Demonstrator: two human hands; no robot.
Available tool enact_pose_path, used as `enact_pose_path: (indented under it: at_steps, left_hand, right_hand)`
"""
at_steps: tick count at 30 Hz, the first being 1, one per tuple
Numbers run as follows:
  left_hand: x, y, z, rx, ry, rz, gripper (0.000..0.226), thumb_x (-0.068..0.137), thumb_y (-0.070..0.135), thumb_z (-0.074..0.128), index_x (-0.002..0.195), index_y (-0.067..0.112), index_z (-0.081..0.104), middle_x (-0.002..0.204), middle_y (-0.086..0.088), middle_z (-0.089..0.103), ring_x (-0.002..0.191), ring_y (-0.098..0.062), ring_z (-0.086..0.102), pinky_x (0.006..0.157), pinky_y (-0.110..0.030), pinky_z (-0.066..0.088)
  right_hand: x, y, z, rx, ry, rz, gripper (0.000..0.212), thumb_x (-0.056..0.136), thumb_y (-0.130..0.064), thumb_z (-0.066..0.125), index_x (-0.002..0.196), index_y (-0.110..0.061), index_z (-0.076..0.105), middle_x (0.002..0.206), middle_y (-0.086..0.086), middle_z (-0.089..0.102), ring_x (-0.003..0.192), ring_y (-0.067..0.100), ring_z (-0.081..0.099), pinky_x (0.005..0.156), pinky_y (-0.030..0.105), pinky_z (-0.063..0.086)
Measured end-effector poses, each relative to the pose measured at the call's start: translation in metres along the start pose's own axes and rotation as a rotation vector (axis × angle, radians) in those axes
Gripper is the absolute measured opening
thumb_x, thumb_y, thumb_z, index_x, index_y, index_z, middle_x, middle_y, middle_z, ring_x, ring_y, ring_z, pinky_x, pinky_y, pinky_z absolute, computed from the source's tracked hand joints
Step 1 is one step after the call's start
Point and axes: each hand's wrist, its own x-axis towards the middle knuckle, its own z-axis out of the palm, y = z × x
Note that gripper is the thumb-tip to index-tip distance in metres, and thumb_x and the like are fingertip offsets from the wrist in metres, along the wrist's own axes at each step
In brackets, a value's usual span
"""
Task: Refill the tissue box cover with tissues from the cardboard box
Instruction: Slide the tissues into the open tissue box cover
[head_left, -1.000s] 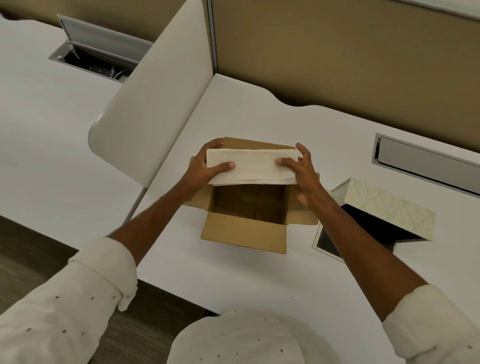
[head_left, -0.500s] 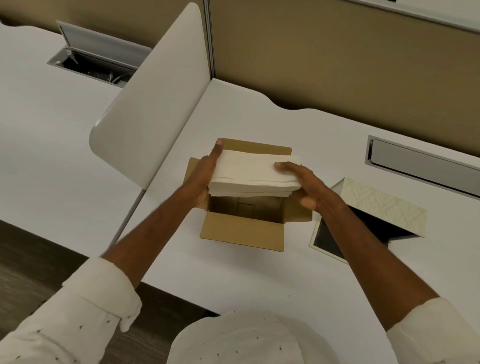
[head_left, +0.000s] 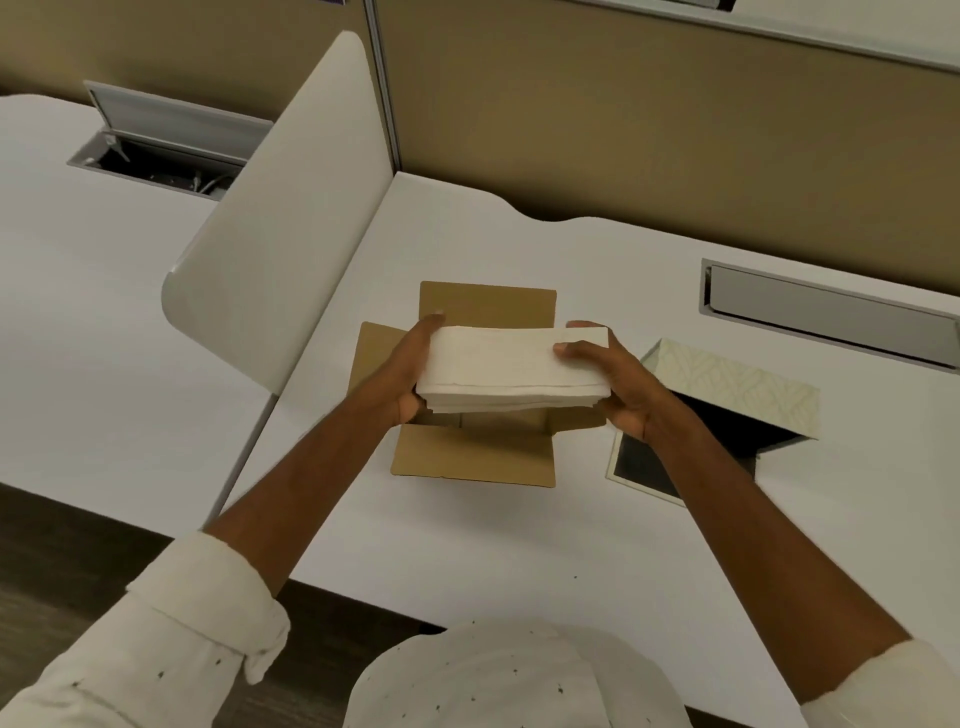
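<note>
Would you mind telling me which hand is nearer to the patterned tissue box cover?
Right. The right hand grips the tissue stack right beside the tissue box cover; the left hand holds its far end.

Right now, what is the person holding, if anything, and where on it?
A stack of white tissues, held over the open cardboard box: left hand on its left end, right hand on its right end.

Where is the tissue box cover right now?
In the head view, the cover lies open on the white desk, right of the cardboard box, just beyond the right hand.
</note>
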Motion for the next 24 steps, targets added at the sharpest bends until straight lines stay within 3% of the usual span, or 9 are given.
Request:
enact_pose_path:
  at_steps: [5, 10, 13, 15, 17, 21, 24]
  left_hand:
    - [-0.014, -0.012, 0.054, 0.078, -0.125, -0.013, 0.041, 0.083, 0.055, 0.063, 0.108, 0.024, 0.072, 0.096, -0.004, 0.079, 0.09, -0.025, 0.074, 0.07, -0.037, 0.059]
    - [-0.032, -0.037, 0.132, 0.155, -0.277, -0.055, 0.027, 0.089, 0.046, 0.06, 0.093, 0.022, 0.071, 0.072, 0.001, 0.077, 0.061, -0.015, 0.074, 0.049, -0.024, 0.055]
    - [-0.04, -0.056, 0.177, 0.202, -0.315, -0.064, 0.032, 0.095, 0.051, 0.054, 0.101, 0.023, 0.068, 0.083, -0.001, 0.075, 0.076, -0.017, 0.072, 0.067, -0.028, 0.058]
    - [-0.041, -0.07, 0.202, 0.267, -0.315, -0.027, 0.048, 0.098, 0.056, 0.046, 0.126, 0.021, 0.062, 0.109, -0.002, 0.071, 0.1, -0.02, 0.066, 0.092, -0.035, 0.053]
    - [-0.04, -0.085, 0.223, 0.339, -0.317, 0.018, 0.064, 0.098, 0.062, 0.038, 0.145, 0.02, 0.047, 0.139, -0.003, 0.057, 0.124, -0.022, 0.053, 0.111, -0.038, 0.037]
    - [-0.03, -0.105, 0.247, 0.37, -0.331, 0.016, 0.08, 0.094, 0.073, 0.029, 0.155, 0.021, 0.032, 0.157, -0.003, 0.04, 0.14, -0.023, 0.038, 0.114, -0.039, 0.026]
    - [-0.016, -0.114, 0.252, 0.329, -0.322, -0.038, 0.083, 0.089, 0.078, 0.032, 0.154, 0.025, 0.033, 0.156, -0.002, 0.041, 0.143, -0.024, 0.038, 0.118, -0.043, 0.026]
  right_hand:
    - [-0.05, 0.025, -0.063, 0.138, 0.082, -0.007, 0.064, 0.067, -0.031, 0.085, 0.127, -0.031, 0.063, 0.115, 0.001, 0.072, 0.104, 0.019, 0.067, 0.074, 0.027, 0.055]
    - [-0.101, 0.06, -0.135, 0.267, 0.188, 0.034, 0.062, 0.071, -0.025, 0.085, 0.129, -0.026, 0.065, 0.112, 0.0, 0.074, 0.094, 0.014, 0.073, 0.067, 0.025, 0.059]
    - [-0.122, 0.078, -0.167, 0.308, 0.249, 0.042, 0.062, 0.076, -0.022, 0.08, 0.135, -0.022, 0.062, 0.111, 0.0, 0.076, 0.091, 0.012, 0.074, 0.07, 0.024, 0.057]
    - [-0.13, 0.088, -0.185, 0.336, 0.28, 0.049, 0.061, 0.075, -0.022, 0.079, 0.134, -0.024, 0.063, 0.115, 0.001, 0.074, 0.092, 0.013, 0.073, 0.074, 0.027, 0.054]
    - [-0.134, 0.098, -0.202, 0.358, 0.291, 0.053, 0.059, 0.077, -0.021, 0.078, 0.134, -0.025, 0.063, 0.121, 0.003, 0.072, 0.095, 0.014, 0.071, 0.075, 0.028, 0.053]
    - [-0.13, 0.115, -0.224, 0.368, 0.291, 0.076, 0.054, 0.076, -0.023, 0.078, 0.129, -0.028, 0.067, 0.114, 0.001, 0.075, 0.089, 0.012, 0.073, 0.065, 0.024, 0.057]
    - [-0.116, 0.124, -0.235, 0.367, 0.306, 0.097, 0.05, 0.077, -0.02, 0.079, 0.126, -0.024, 0.067, 0.11, 0.001, 0.076, 0.095, 0.016, 0.071, 0.074, 0.028, 0.056]
